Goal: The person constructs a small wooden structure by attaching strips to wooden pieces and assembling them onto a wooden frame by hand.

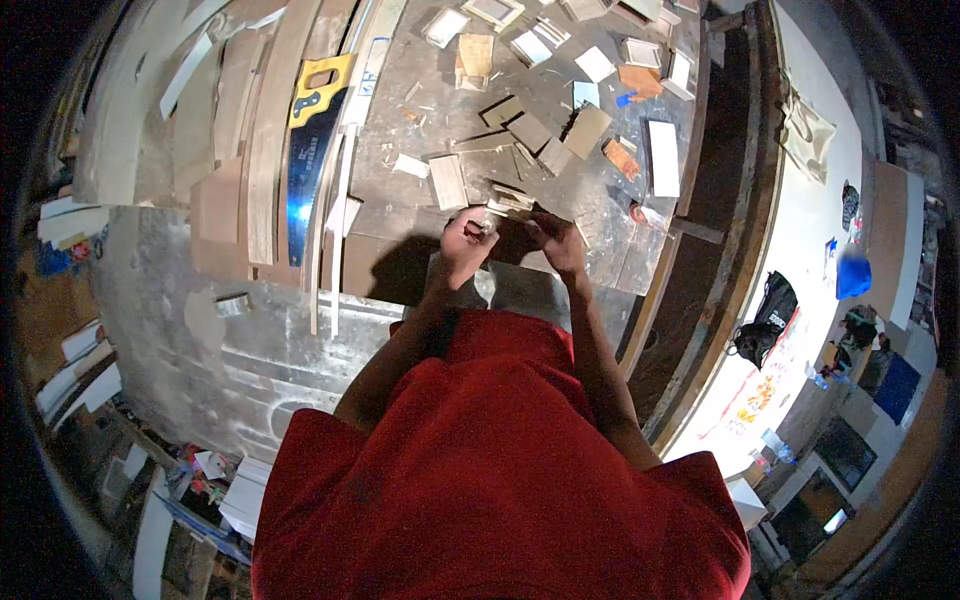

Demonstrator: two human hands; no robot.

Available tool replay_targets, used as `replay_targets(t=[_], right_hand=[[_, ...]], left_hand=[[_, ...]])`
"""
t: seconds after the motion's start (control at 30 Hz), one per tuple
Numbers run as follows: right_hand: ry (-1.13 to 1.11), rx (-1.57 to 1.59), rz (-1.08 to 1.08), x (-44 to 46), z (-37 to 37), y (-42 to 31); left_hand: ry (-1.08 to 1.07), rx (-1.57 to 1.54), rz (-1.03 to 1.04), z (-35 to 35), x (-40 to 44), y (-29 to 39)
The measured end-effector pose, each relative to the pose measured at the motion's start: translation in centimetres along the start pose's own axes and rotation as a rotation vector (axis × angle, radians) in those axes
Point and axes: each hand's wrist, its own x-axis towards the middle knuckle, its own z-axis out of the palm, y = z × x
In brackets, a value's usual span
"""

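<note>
My left hand (466, 246) is closed near the table's front edge, fingers curled round a small pale wooden piece (494, 209). My right hand (560, 243) is beside it, its fingers bent together and partly in shadow; what they pinch is too dark to make out. Just beyond my fingertips are short thin wooden strips (513, 194). A flat wooden block (448, 182) lies past my left hand. Farther off are several thin wooden boards (530, 131), some overlapping.
A handsaw with a yellow handle (320, 90) lies on long boards at the left. Small wooden boxes (641, 53) and a white block (663, 158) are on the worktable (390, 90). A tape roll (234, 305) sits at lower left. A black bag (768, 320) lies on the white surface at right.
</note>
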Motion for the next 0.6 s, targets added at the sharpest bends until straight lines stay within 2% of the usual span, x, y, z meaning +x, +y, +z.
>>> replay_targets(t=[0.1,0.17,0.2,0.27,0.3,0.33,0.4,0.43,0.47,0.53,0.6], right_hand=[[-0.009,0.104,0.025,0.2,0.1,-0.6],[0.122,-0.149,-0.125,0.7,0.0,-0.3],[0.119,-0.154,-0.127,0.9,-0.2,0.2],[0.072,-0.026,-0.028,1.3,-0.2,0.9],[0.095,0.092,-0.011,1.1,0.0,0.1],[0.091,0.087,-0.016,1.2,0.0,0.1],[0.114,-0.201,0.001,1.4,-0.7,-0.1],[0.117,-0.156,0.001,1.3,-0.6,0.0],[0.114,-0.165,-0.005,1.3,-0.6,0.2],[0.119,-0.19,0.039,1.4,-0.4,0.2],[0.135,-0.153,0.049,1.5,0.0,-0.1]], left_hand=[[-0.044,0.02,-0.002,-0.3,0.3,-1.2],[-0.132,0.031,0.015,-0.9,0.4,-1.2],[-0.128,0.026,0.015,-1.2,0.4,-0.9],[-0.183,-0.072,0.049,-1.6,0.4,-0.5],[-0.211,0.063,0.094,-2.0,0.7,-0.4],[-0.205,0.059,0.097,-2.3,0.8,-0.2],[-0.211,0.12,0.08,-2.5,0.7,-0.2],[-0.174,0.095,0.166,-2.4,1.0,-0.3],[-0.167,0.088,0.169,-2.4,0.9,-0.5],[-0.213,0.024,-0.008,-2.7,0.6,0.1],[-0.187,0.037,0.035,-2.6,0.9,-0.5]])
